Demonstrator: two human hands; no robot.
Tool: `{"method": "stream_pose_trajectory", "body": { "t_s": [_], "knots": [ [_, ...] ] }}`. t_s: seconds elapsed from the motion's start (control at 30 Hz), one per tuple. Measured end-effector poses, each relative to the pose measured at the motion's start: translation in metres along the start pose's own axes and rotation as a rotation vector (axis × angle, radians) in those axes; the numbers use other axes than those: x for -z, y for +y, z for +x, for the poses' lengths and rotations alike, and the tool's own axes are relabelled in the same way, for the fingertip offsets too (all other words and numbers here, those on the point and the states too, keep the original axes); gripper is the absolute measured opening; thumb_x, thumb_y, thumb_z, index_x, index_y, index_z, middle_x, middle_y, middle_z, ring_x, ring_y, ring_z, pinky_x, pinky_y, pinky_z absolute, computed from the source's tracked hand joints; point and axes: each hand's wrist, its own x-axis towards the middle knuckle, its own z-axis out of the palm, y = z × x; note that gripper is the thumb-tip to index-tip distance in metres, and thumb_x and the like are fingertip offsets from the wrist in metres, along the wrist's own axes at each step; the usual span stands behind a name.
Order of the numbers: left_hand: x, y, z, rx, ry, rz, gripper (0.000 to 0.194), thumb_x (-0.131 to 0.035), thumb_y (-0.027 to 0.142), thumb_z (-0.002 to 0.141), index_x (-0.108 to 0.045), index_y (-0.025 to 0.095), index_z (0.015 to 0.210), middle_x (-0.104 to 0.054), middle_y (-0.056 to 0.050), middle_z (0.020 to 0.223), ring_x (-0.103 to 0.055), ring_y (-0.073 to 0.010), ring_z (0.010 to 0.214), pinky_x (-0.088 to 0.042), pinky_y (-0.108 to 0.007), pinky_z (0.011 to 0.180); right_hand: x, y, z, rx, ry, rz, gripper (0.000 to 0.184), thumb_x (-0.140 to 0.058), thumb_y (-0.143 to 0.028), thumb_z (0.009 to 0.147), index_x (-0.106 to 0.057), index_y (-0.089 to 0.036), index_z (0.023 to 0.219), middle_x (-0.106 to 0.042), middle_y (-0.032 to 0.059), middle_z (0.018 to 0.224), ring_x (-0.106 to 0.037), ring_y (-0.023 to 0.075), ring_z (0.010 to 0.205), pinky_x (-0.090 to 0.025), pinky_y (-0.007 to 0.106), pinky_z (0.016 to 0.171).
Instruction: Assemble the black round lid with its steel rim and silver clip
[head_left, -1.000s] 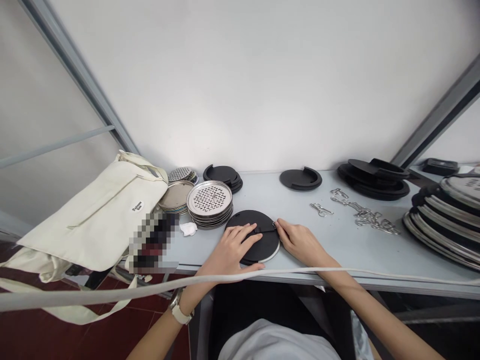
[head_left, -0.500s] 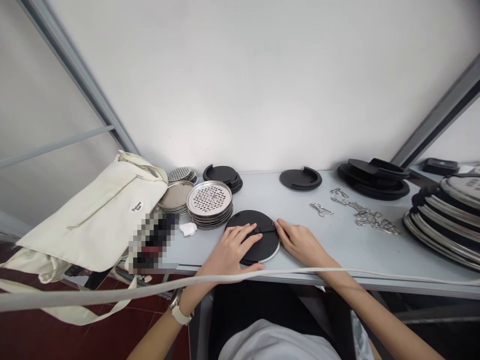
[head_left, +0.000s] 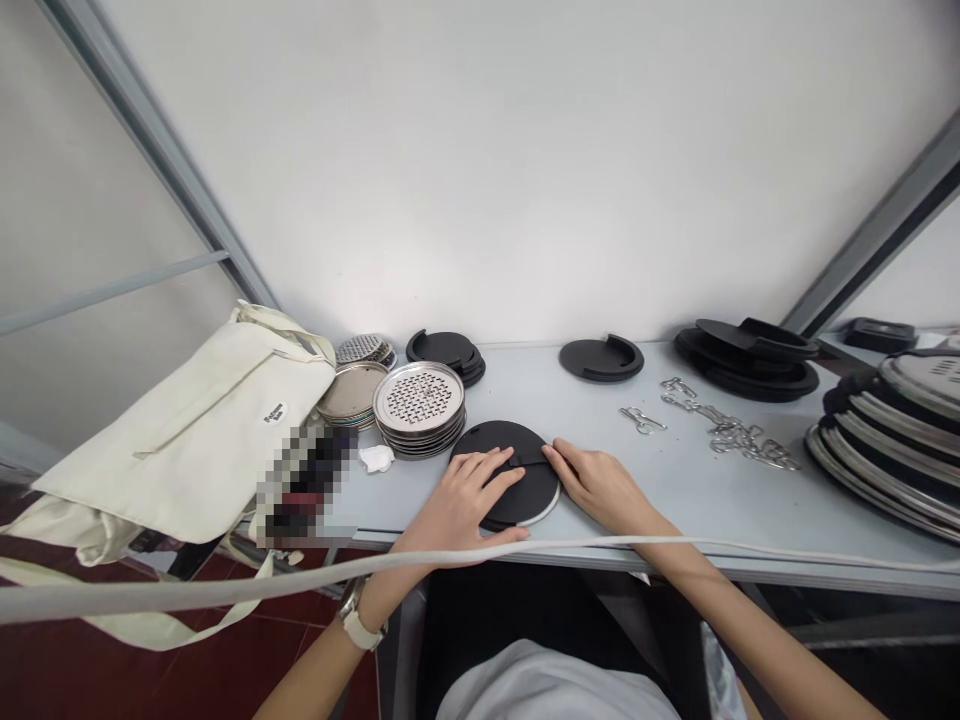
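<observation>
A round black disc (head_left: 501, 437) lies on the table near its front edge, with a pale metal rim (head_left: 546, 508) showing along its lower right side. My left hand (head_left: 469, 500) rests on top of it, fingers stretched out and slightly apart. At the disc's right edge, my right hand (head_left: 600, 485) is closed, with thumb and forefinger pressed together against the rim. Whatever is between those fingertips is hidden. Several wire clips (head_left: 739, 437) lie in a loose heap to the right, and another clip (head_left: 642, 420) lies closer to my right hand.
Left of the disc stand a stack of perforated metal discs (head_left: 418, 400) and a crumpled white tissue (head_left: 376, 458). Black round holders (head_left: 601, 358) sit along the wall. A tall stack of large discs (head_left: 892, 450) is far right. A white cable (head_left: 585, 543) crosses in front; a cream bag (head_left: 187, 430) is left.
My right fingertips have shifted slightly left onto the disc's edge. A small bit of metal that showed at them is now covered. The left hand has stayed still.
</observation>
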Motion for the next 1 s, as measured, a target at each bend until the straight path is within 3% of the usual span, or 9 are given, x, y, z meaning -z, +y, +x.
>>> {"method": "stream_pose_trajectory", "body": {
  "t_s": [0.6,1.0],
  "knots": [
    [-0.0006,-0.0002,-0.0004,-0.017,0.011,0.031,0.055,-0.057,0.048,0.085,-0.046,0.022,0.132,-0.04,-0.01,0.144,-0.038,-0.0263,0.13,-0.032,-0.042,0.104,0.0029,0.001,-0.0016,-0.038,0.004,0.163,0.044,-0.029,-0.042,0.097,-0.069,-0.023,0.091,-0.074,0.0042,0.083,-0.069,0.0186,0.072,-0.04,0.025,0.062],
    [-0.0011,-0.0002,-0.0002,-0.024,0.011,0.022,0.054,-0.055,0.047,0.087,-0.045,0.021,0.133,-0.04,-0.011,0.143,-0.038,-0.0282,0.13,-0.032,-0.045,0.104,0.0021,-0.0001,-0.0012,-0.045,-0.017,0.085,0.044,-0.027,-0.038,0.098,-0.067,-0.021,0.088,-0.073,0.0052,0.075,-0.067,0.0174,0.063,-0.035,0.025,0.057]
  ]
}}
